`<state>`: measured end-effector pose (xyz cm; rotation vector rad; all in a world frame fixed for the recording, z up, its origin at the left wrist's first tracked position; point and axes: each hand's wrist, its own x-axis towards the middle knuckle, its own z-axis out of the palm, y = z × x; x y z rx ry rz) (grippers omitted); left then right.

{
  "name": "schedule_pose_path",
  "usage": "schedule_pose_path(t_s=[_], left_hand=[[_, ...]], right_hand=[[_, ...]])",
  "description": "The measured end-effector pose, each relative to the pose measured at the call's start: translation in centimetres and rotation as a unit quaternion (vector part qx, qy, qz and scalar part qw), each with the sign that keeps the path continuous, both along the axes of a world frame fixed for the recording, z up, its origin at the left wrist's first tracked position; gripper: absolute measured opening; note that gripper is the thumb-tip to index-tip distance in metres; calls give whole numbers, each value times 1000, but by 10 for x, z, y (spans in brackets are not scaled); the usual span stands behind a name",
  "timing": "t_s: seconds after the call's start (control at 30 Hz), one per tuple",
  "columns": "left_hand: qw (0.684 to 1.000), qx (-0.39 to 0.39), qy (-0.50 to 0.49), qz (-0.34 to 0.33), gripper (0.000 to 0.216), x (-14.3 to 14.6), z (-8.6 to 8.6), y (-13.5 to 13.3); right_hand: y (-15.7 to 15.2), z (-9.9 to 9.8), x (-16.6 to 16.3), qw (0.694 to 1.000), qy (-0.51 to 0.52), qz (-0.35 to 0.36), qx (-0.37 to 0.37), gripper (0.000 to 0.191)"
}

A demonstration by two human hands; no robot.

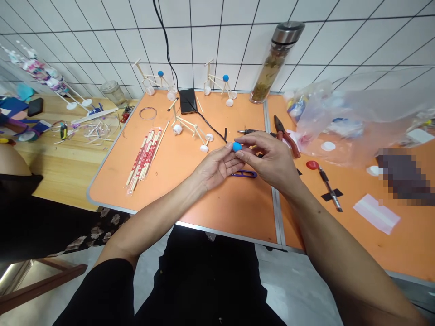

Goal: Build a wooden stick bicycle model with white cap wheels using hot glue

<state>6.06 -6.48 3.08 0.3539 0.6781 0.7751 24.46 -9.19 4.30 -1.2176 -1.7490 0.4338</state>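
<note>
A small blue ball (237, 146), perhaps of clay, is between my two hands over the middle of the orange table. My left hand (217, 166) is turned palm up, its thumb and fingers about the ball's left side. From the right, my right hand (268, 156) pinches the same ball with thumb and forefinger. A purple-handled cutter (244, 174) lies below my hands, partly covered. Just beyond them stands a stick bicycle model (190, 124) with white wheels and no blue ball on it. Two similar models, a left one (154, 80) and a right one (219, 82), each carry a blue ball.
Wrapped chopsticks (144, 158) lie at left, near a phone (187, 101) with a black cable. Pliers (283, 136), a pen (329, 188) and a plastic bag (356, 117) are at right. A tall bottle (277, 63) stands by the wall. Another person sits at far left.
</note>
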Motion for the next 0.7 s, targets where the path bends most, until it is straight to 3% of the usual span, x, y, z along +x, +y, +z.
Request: schedule_pose_path(t_s=[0.3, 0.7], left_hand=[[1000, 19, -8, 9, 29, 0, 0, -1], [1000, 9, -14, 12, 24, 2, -4, -1]], right_hand=[[1, -5, -1, 999, -27, -12, 38, 24], [2, -7, 0, 1000, -17, -17, 10, 23]])
